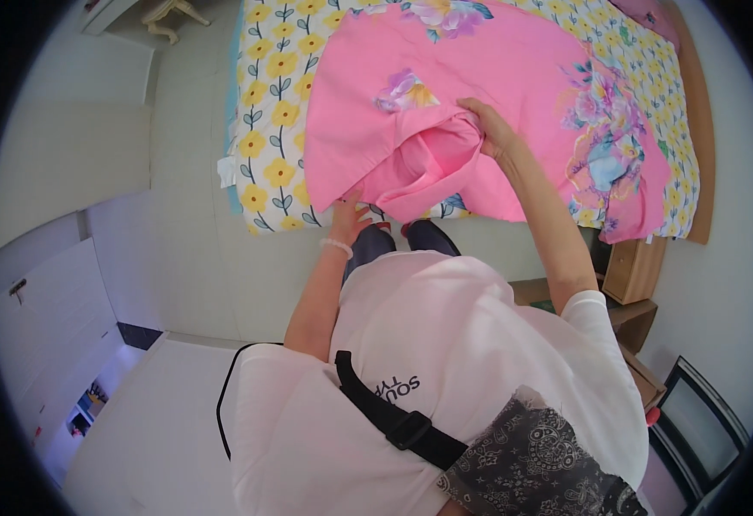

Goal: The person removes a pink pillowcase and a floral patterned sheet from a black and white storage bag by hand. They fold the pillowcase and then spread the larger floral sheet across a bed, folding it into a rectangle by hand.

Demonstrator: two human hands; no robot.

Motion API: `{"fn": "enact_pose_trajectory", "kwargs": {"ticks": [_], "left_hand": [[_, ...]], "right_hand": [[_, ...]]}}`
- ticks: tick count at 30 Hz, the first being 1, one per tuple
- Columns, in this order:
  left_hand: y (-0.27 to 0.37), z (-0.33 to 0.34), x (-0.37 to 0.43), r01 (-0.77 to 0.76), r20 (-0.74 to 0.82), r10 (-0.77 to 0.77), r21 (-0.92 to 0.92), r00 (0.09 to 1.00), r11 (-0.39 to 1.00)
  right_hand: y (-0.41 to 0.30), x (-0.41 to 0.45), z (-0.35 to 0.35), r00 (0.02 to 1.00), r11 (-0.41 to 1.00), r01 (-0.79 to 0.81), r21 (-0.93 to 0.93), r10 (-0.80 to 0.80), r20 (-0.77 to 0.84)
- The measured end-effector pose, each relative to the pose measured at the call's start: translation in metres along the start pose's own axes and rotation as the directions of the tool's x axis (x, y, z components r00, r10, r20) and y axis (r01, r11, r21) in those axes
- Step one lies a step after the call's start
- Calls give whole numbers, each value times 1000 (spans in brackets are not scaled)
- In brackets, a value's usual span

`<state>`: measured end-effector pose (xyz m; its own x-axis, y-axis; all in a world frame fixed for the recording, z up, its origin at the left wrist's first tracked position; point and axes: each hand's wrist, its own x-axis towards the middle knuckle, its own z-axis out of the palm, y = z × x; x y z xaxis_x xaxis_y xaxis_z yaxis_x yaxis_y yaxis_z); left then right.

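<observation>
A pink duvet cover (512, 77) with printed flowers lies spread over the bed in front of me. Its near edge is folded back, and a bunched opening (425, 155) shows its pink inside. My right hand (489, 129) grips the fabric at the right side of this opening. At the near left edge of the cover, my left hand (349, 219) touches the cloth with some fingers spread. Whether it pinches the fabric is hard to see. A pale beaded bracelet (336, 246) circles my left wrist.
Under the cover is a bed sheet (280, 116) with yellow flowers. A wooden headboard (699, 142) rises at the right, with a wooden bedside cabinet (631, 267) nearby. Pale floor (189, 148) runs along the left. A carved furniture leg (170, 19) stands at the far left.
</observation>
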<state>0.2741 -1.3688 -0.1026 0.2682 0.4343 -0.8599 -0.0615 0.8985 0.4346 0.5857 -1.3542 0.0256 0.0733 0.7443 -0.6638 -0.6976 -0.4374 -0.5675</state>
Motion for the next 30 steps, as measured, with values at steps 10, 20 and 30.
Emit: {"fn": "enact_pose_trajectory", "kwargs": {"ticks": [10, 20, 30], "left_hand": [[46, -14, 45, -656, -141, 719, 319, 680, 684], [149, 27, 21, -717, -179, 923, 586, 341, 379], [309, 98, -134, -917, 373, 846, 268, 382, 296]], "right_hand": [[-4, -23, 7, 888, 326, 454, -829, -94, 450], [-55, -48, 2, 955, 644, 257, -721, -285, 86], [-172, -146, -17, 908, 891, 418, -175, -411, 81]]}}
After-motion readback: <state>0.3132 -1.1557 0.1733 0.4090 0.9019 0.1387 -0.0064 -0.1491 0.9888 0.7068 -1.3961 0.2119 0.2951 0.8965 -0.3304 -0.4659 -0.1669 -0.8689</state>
